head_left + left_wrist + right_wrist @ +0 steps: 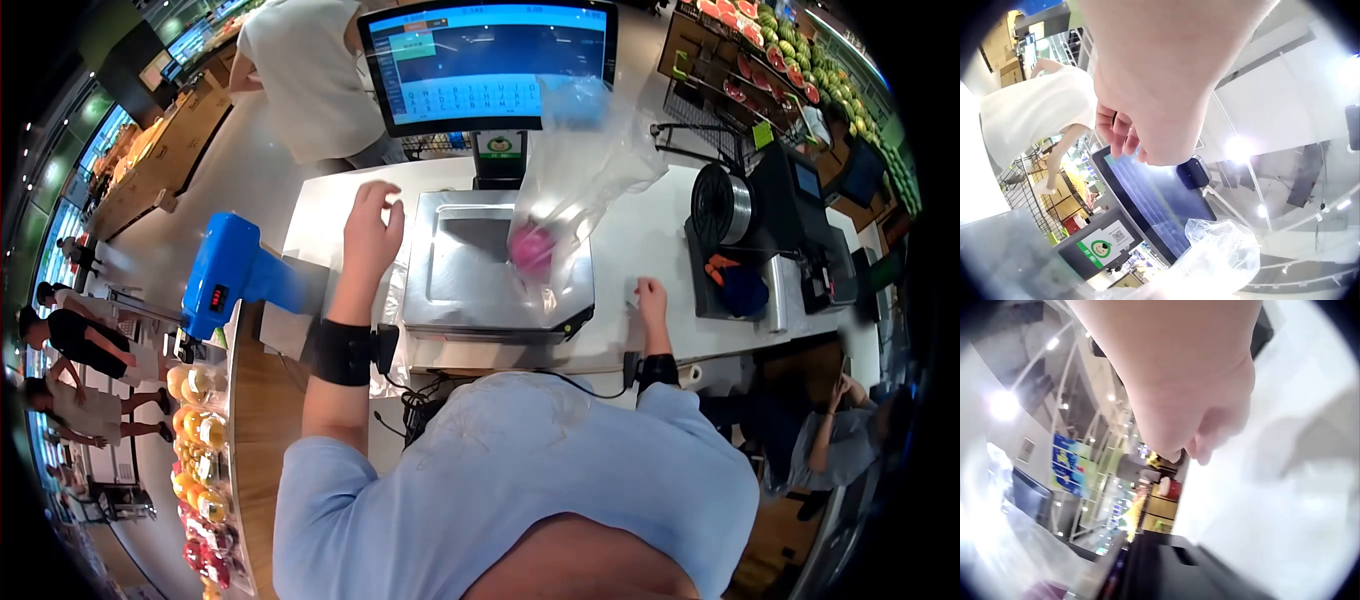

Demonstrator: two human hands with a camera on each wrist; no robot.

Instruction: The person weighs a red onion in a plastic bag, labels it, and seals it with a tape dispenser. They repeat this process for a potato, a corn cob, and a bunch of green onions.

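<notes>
A clear plastic bag stands tall on the steel scale, with a round magenta item inside at the bottom. My left hand is raised at the scale's left side, fingers loosely bent and holding nothing. In the left wrist view, that hand overlaps the touch screen. Over the counter right of the scale is my right hand, fingers loosely curled around nothing. The right wrist view shows this hand beside the white counter top, with the bag at lower left.
A lit monitor stands behind the scale. On the left is a blue handheld device; on the right, a black tray and a printer-like machine. Packed fruit lines the left side. A person in white stands beyond the counter.
</notes>
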